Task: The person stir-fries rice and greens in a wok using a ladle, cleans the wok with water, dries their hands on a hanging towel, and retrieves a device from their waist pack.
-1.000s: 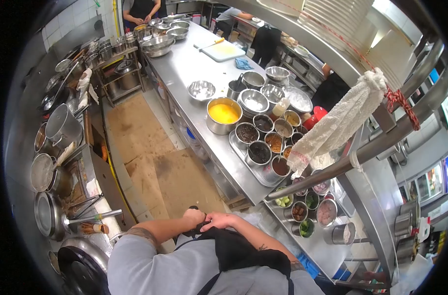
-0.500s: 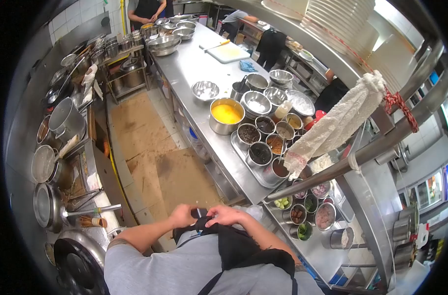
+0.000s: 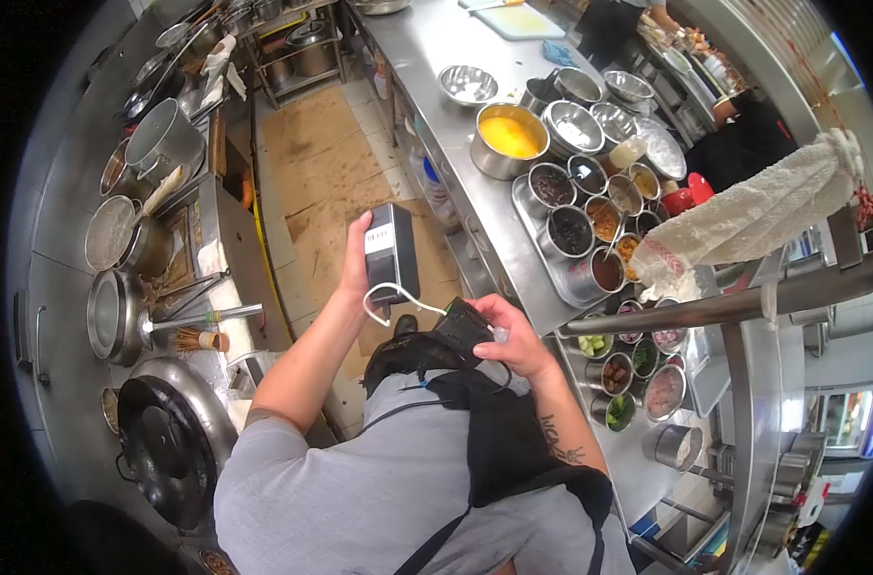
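In the head view, my left hand (image 3: 356, 264) is closed around a dark grey and black box-shaped device (image 3: 405, 251) with a pale printed label, held upright over the floor. A white cable (image 3: 398, 287) loops from near its lower end towards a small black case (image 3: 463, 331) at my waist. My right hand (image 3: 515, 337) grips that case from the right, thumb and fingers around its edge. A small green spot shows where the cable meets the case. The black apron (image 3: 513, 426) hangs in folds below my right hand.
On the right, the steel counter (image 3: 435, 105) bears a pot of yellow liquid (image 3: 510, 134), bowls and several ingredient tins. A towel (image 3: 753, 216) hangs on a rail. At left stand a stove with pots (image 3: 163, 139) and a black wok (image 3: 168, 450). Another person (image 3: 743, 139) is at far right.
My left hand has lifted the device away from my waist, and the white cable now shows. My right hand has moved right with the black case. The view has tilted down and shifted left.
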